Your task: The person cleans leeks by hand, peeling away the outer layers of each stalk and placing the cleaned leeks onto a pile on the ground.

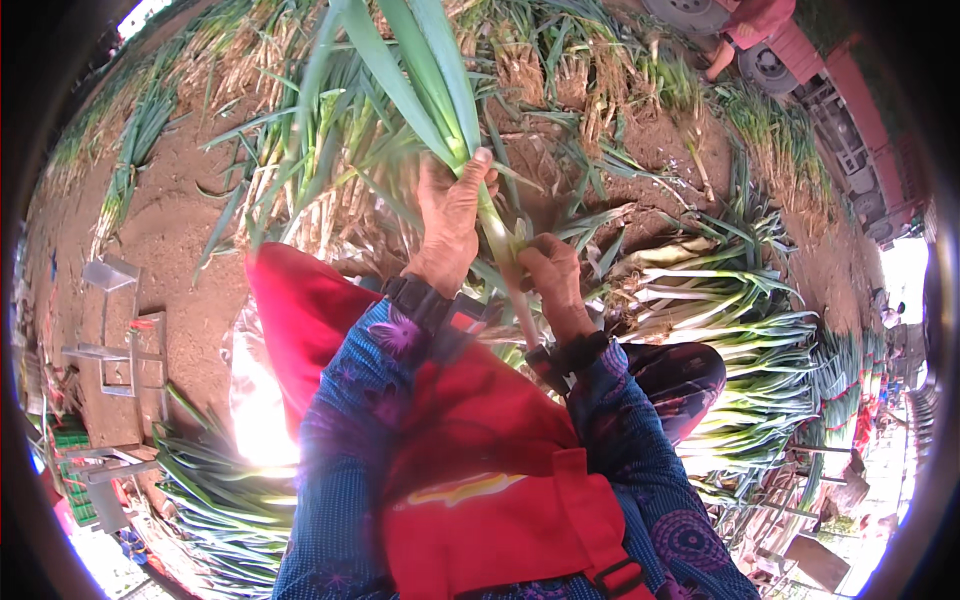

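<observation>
Sunlit dirt ground [195, 315]

A red truck [865, 115] — dark tyres [768, 70] showing — stands at upper right. A grey metal frame [110, 273] sits at left, with green plastic crates [74, 470] lower down — white glare [903, 275] washes out the right edge.

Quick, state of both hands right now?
Left hand: closed around the leek where its leaves fan out.
Right hand: fingers closed on the same leek, lower down; exactly which part they pinch cannot be told.
</observation>
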{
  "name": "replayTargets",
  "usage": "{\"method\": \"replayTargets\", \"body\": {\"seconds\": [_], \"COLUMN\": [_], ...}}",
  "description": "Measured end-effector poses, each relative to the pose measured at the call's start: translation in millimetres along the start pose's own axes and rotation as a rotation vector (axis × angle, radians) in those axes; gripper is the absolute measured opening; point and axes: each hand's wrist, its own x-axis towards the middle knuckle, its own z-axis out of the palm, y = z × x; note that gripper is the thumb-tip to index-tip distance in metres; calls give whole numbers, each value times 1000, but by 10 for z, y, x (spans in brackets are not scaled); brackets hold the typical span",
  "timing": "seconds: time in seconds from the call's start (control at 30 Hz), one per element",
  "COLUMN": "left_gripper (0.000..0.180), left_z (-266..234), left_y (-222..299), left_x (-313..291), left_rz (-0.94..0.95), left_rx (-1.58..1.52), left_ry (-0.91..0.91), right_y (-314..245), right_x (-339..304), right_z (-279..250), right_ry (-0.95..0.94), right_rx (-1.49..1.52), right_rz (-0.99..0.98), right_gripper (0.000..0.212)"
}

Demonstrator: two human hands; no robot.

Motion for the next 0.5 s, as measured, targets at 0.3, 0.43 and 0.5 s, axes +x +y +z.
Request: {"method": "replayTargets", "body": {"seconds": [0.3,0.43,0.5], "left_gripper": [37,43,45], "left_z": [21,-24,-43], "left_y": [-25,-25,-3], "left_x": [-27,30,93], "left_rz": [-49,-3,42], "left_rx": [-17,-42,-43], "left_ry": [-23,33,133], "right_y": [306,170,213], "right_x": [69,-23,24], "right_z": [-72,-2,-47], "right_ry": [-62,24,103], "right_rx": [167,474,667], "right_rz": [83,124,141], "right_gripper": [15,14,11]}}
